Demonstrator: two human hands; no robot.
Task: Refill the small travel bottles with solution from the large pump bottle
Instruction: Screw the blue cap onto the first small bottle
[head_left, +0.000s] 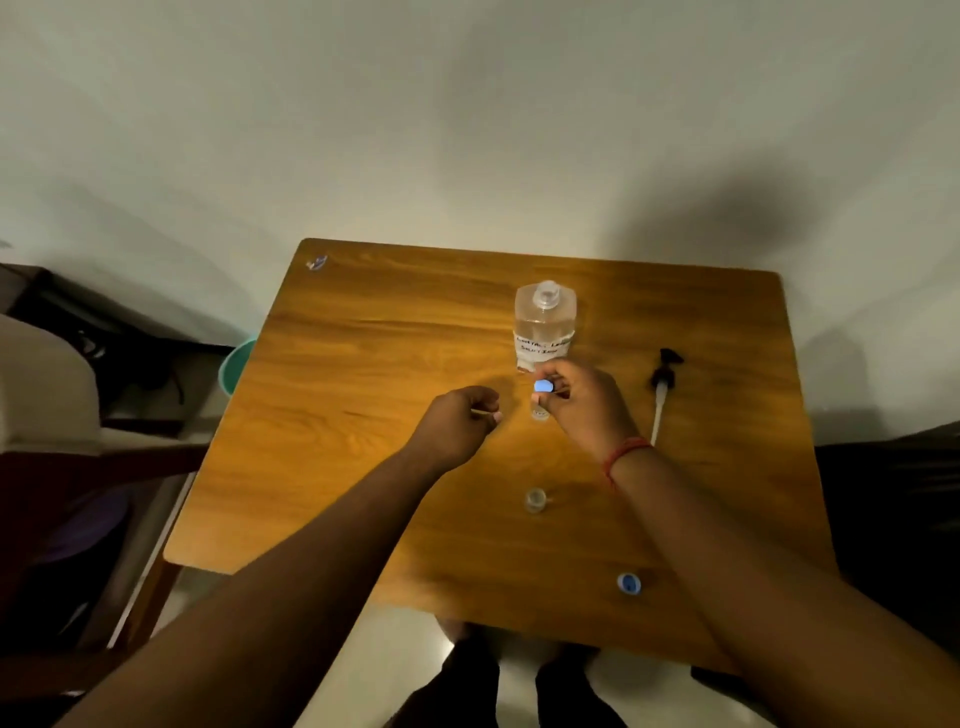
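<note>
Large bottle (545, 325): handwritten label, illegible. Right hand (582, 400) pinches blue cap (543, 386) over small bottle (540, 413); left hand (457, 423) fingers curled, contents unclear.

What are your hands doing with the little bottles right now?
Right hand pinches blue cap over a small bottle. Left hand curled, thin stick in it. Second bottle open, its cap aside. Pump off big bottle.
</note>
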